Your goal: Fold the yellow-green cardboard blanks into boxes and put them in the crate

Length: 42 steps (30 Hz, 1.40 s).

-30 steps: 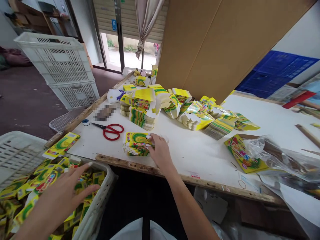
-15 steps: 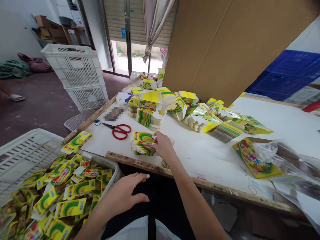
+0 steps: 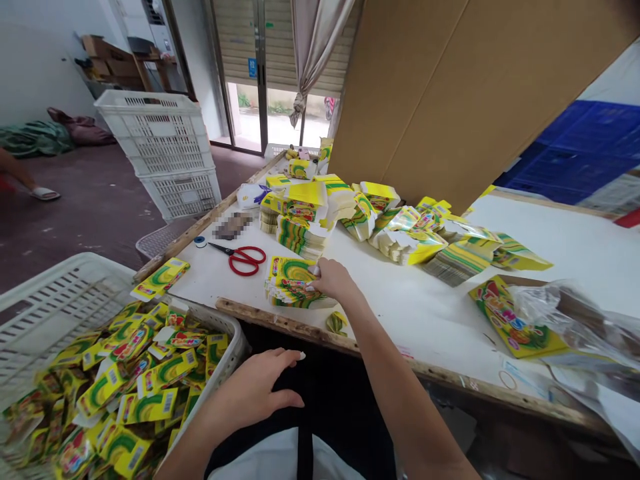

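My right hand [image 3: 334, 279] is at the right end of a short stack of flat yellow-green printed cartons [image 3: 289, 272] on the table. Its fingers are closed on the edge of the top carton; the thumb is partly hidden. My left hand [image 3: 260, 387] hovers in front of the table edge, thumb and fingers apart, holding nothing. Left of it, a white plastic crate [image 3: 230, 333] is full of small folded yellow boxes [image 3: 147, 405]. Red-handled scissors [image 3: 246, 260] lie beyond the stack. A small round yellow-green piece [image 3: 337, 323] rests near the table edge.
Bundles of flat cartons [image 3: 305, 233] run across the back of the white table [image 3: 400, 307]. A larger printed box [image 3: 515, 327] with clear plastic stands at right. One small box [image 3: 161, 279] lies at the left corner. Stacked crates [image 3: 160, 140] and a cardboard sheet [image 3: 425, 87] stand behind.
The view has shifted slightly. My right hand stays at the stack's right end, with the small round piece now more exposed below it. My left hand keeps about the same pose.
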{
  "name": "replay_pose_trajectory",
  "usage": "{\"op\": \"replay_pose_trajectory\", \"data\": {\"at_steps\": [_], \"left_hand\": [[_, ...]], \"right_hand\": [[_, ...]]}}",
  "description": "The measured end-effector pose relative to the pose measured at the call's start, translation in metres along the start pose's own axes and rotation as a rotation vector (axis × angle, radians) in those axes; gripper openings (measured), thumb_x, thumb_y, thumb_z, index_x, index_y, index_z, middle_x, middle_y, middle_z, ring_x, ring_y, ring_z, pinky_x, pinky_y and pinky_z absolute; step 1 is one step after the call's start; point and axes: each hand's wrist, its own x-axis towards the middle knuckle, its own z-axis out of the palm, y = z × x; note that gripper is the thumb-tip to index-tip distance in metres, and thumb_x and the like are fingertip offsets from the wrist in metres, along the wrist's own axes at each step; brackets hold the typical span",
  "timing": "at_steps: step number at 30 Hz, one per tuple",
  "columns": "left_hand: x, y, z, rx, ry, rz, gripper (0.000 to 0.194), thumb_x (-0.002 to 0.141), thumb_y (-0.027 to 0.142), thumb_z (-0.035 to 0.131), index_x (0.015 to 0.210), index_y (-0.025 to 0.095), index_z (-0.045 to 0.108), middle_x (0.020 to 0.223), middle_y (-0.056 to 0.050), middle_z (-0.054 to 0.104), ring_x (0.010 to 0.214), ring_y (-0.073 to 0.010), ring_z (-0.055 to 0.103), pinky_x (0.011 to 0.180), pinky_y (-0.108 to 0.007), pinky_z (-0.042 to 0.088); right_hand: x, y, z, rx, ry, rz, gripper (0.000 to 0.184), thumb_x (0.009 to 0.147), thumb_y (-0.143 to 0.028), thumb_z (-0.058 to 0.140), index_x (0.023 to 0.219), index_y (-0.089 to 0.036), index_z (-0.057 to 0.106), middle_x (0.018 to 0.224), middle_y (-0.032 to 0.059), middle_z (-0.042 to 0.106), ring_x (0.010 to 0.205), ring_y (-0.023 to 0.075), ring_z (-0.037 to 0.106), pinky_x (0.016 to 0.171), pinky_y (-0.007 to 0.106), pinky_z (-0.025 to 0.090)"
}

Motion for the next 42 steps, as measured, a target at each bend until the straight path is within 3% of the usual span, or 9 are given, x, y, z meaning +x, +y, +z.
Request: {"op": "replay_pose_trajectory", "data": {"at_steps": [4,8,13,18,23,27,34,39,42], "left_hand": [[0.003,-0.003,0.001,-0.105,0.006,-0.006,0.05,0.075,0.027,0.074,0.122,0.019,0.06,0.121,-0.01,0.065,0.11,-0.0283,0.06,0.101,-0.044,0.043],[0.013,-0.008,0.008,-0.558,0.108,-0.022,0.052,0.071,0.033,0.076,0.119,0.02,0.06,0.109,-0.009,0.069,0.101,-0.0267,0.063,0.092,-0.041,0.049],[0.027,0.006,0.019,-1.29,0.527,0.225,0.061,0.07,0.067,0.068,0.107,0.018,0.066,0.1,-0.011,0.068,0.1,-0.0293,0.062,0.09,-0.041,0.05],[0.031,0.036,0.012,-1.622,0.914,0.267,0.05,0.068,0.068,0.068,0.075,0.019,0.063,0.068,-0.001,0.055,0.062,-0.0167,0.056,0.067,-0.03,0.054],[0.032,0.037,0.014,-1.467,0.98,0.124,0.066,0.052,0.083,0.065,0.068,0.02,0.057,0.066,0.0,0.051,0.062,-0.0159,0.053,0.062,-0.026,0.052],[0.03,0.029,0.028,-1.337,0.892,0.171,0.08,0.056,0.092,0.048,0.089,0.021,0.064,0.083,-0.005,0.062,0.082,-0.0245,0.06,0.072,-0.034,0.053],[0.025,0.01,0.031,-1.225,0.822,0.083,0.028,0.081,0.045,0.069,0.085,0.018,0.069,0.082,-0.002,0.07,0.077,-0.0178,0.064,0.075,-0.028,0.052],[0.004,0.007,-0.009,-0.947,0.742,0.245,0.072,0.073,0.069,0.063,0.125,0.02,0.059,0.12,-0.012,0.065,0.114,-0.0321,0.058,0.099,-0.044,0.045],[-0.003,0.015,-0.018,-0.532,0.597,0.194,0.102,0.049,0.06,0.085,0.135,0.021,0.047,0.138,-0.015,0.051,0.13,-0.0389,0.043,0.108,-0.051,0.035]], "right_hand": [[-0.011,0.006,0.002,0.145,0.081,-0.041,0.025,0.073,-0.015,0.073,0.091,-0.018,0.056,0.082,0.0036,0.067,0.08,0.0216,0.063,0.068,0.028,0.044],[-0.051,0.004,0.005,0.306,0.169,-0.1,0.02,0.077,-0.009,0.059,0.091,-0.021,0.049,0.079,-0.0013,0.062,0.07,0.0152,0.059,0.065,0.024,0.044],[-0.113,-0.016,0.035,0.816,-0.004,-0.266,0.014,0.066,-0.013,0.058,0.069,-0.022,0.048,0.062,-0.0042,0.051,0.056,0.0129,0.047,0.051,0.022,0.036],[-0.141,-0.033,0.051,1.193,-0.184,-0.256,0.018,0.068,-0.027,0.065,0.065,-0.02,0.049,0.065,-0.0036,0.046,0.061,0.0125,0.04,0.055,0.022,0.037],[-0.142,-0.03,0.056,1.223,-0.226,-0.169,0.029,0.067,-0.039,0.074,0.072,-0.019,0.055,0.068,-0.0034,0.05,0.063,0.0127,0.04,0.057,0.023,0.037],[-0.139,-0.019,0.063,1.208,0.0,-0.113,0.032,0.069,-0.04,0.075,0.087,-0.018,0.059,0.066,-0.0048,0.049,0.061,0.0126,0.042,0.057,0.023,0.037],[-0.139,0.008,0.052,1.154,0.293,-0.326,0.028,0.077,-0.03,0.071,0.056,-0.019,0.056,0.055,-0.0038,0.05,0.053,0.0117,0.045,0.05,0.023,0.035],[-0.139,0.034,0.032,0.715,0.513,-0.477,0.016,0.083,-0.011,0.06,0.08,-0.023,0.069,0.071,0.0005,0.061,0.07,0.0173,0.055,0.065,0.029,0.043],[-0.144,0.033,0.025,0.42,0.525,-0.642,0.024,0.085,-0.005,0.056,0.077,-0.025,0.067,0.07,-0.0017,0.064,0.082,0.0187,0.057,0.089,0.039,0.038]]}}
